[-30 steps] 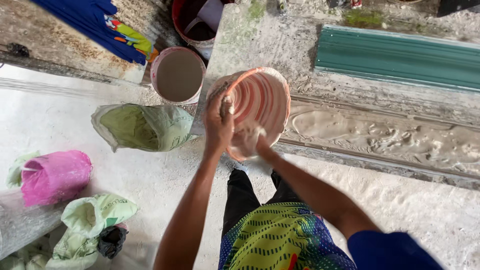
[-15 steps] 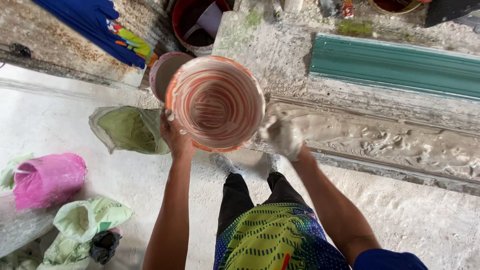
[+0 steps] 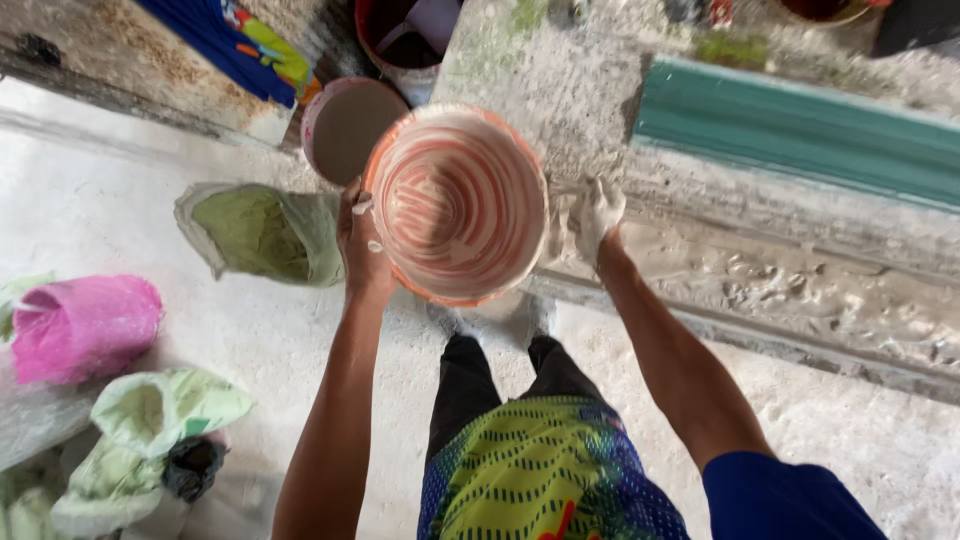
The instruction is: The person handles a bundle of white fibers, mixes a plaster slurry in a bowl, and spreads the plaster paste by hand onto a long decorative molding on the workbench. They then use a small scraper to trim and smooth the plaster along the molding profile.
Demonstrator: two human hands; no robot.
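I see bare forearms, both smeared with pale wet plaster, the right hand [image 3: 598, 215] caked thickest, the left hand [image 3: 362, 245] spotted white at the fingers. A blue short sleeve [image 3: 790, 495] covers the right upper arm. Below, a wrap [image 3: 545, 470] in yellow-green with blue dashes, over black trousers [image 3: 505, 385].

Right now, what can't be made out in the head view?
- Left hand: fingers behind the orange bowl rim; grip underneath hidden.
- Right hand: coated in white paste; contact with the bowl unclear.
- Red bucket: cut by top edge.
- Pink bag: contents hidden.
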